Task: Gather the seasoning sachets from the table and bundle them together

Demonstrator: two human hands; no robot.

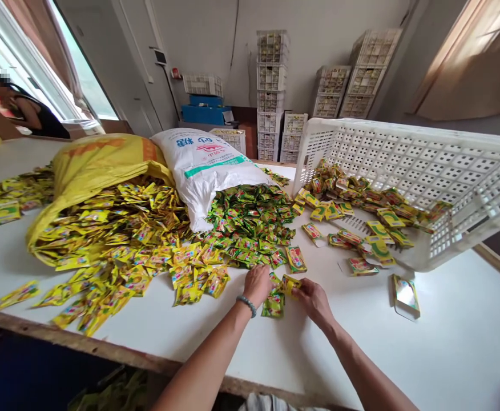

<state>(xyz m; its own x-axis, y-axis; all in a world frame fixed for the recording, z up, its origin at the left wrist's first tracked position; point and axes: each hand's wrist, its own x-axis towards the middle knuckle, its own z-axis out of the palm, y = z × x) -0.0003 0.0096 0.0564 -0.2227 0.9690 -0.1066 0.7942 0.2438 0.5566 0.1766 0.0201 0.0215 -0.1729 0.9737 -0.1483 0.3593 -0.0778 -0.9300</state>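
Note:
My right hand [316,299] pinches a small yellow packet [290,284] between thumb and fingers, just above the table. Beside it, my left hand [258,284], with a beaded bracelet at the wrist, has its fingers curled on a green sachet [274,279]. Another green sachet [273,306] lies flat on the table below the hands. A small printed box [296,260] rests just beyond them. Green sachets [254,222] spill from a white woven sack [216,160]. To the left, yellow sachets [134,228] pour out of a yellow sack [100,154].
A white plastic crate [416,137] lies tipped on its side at the right, small boxes [378,228] spilling from it. One box [406,295] lies nearer on the white table [459,325]. Stacked crates [271,97] line the back wall. A person [31,111] sits far left.

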